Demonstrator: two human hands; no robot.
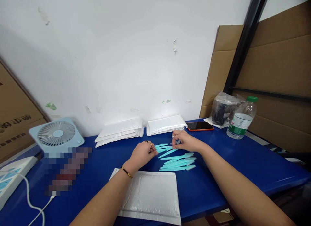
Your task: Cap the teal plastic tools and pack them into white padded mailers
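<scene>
Several turquoise eyebrow razors [178, 162] lie in a loose row on the blue table, most with their slim handles pointing left. My right hand [186, 142] is closed in a pinch on the wide end of an eyebrow razor [167, 153] at the far side of the row. My left hand [143, 153] has its fingers curled together at the left ends of the farther razors; what they hold, if anything, is hidden. Beneath my left forearm and nearer to me lies a white padded mailer [153, 195], flat on the table.
White mailers lie in a left stack [121, 130] and a right stack [165, 124] by the wall. A phone [200, 126], a bagged dark item [221, 111] and a water bottle [240, 120] stand right. A fan [57, 135], power strip [14, 177] and blurred-out object [69, 171] are left.
</scene>
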